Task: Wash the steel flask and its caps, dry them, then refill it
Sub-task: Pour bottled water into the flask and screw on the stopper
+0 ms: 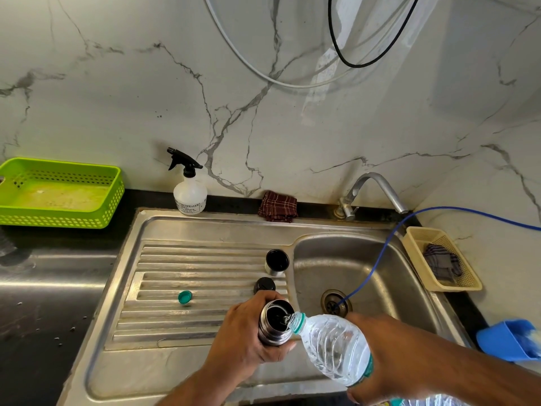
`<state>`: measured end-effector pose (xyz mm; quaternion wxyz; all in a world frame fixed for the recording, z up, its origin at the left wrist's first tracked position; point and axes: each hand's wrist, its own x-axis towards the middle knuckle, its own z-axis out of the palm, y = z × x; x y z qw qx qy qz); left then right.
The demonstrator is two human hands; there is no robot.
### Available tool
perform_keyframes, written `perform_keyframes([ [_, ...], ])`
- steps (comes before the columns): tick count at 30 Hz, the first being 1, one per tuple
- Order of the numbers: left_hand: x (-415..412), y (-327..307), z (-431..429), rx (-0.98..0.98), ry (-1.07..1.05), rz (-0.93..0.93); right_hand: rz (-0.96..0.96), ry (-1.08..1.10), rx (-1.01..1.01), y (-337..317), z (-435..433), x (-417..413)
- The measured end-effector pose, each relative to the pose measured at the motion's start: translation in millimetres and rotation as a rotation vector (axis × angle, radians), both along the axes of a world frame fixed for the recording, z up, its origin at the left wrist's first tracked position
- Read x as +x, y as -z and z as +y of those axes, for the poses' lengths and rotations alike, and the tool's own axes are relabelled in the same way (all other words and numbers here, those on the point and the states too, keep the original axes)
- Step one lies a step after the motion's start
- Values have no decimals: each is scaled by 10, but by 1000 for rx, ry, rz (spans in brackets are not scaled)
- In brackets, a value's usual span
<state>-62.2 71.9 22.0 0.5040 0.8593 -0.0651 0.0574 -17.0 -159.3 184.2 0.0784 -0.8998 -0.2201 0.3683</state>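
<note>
Left hand (pixel 243 342) grips the open steel flask (pixel 273 332), fingers curled round its body, upright over the drainboard (pixel 175 259). Right hand (pixel 386 361) grips a tilted water bottle (pixel 333 347), whose neck meets the flask mouth from 4 o'clock. Black stopper (pixel 264 285) and steel cup cap (pixel 276 261) stand at 12 o'clock of the flask. Teal bottle cap (pixel 185 297) lies at 9 o'clock.

Left of the sink bowl (pixel 380 259), on the drainboard (pixel 190 259), the cup cap (pixel 277 260) and stopper (pixel 264 285) sit just beside it, a bottle lid (pixel 185 297) farther left. Behind it: tap (pixel 377 186), folded cloth (pixel 278 207). Right: a basket (pixel 459 286) holding a rag (pixel 442 263). The flask (pixel 270 332) and water bottle (pixel 330 344) meet at its front-left rim.
</note>
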Motion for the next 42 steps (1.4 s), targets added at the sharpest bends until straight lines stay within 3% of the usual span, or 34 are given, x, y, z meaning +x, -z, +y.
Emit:
perform_keyframes([
  [42,-4,38,17,40,-2,31,21,8,-22,-33,36,3],
])
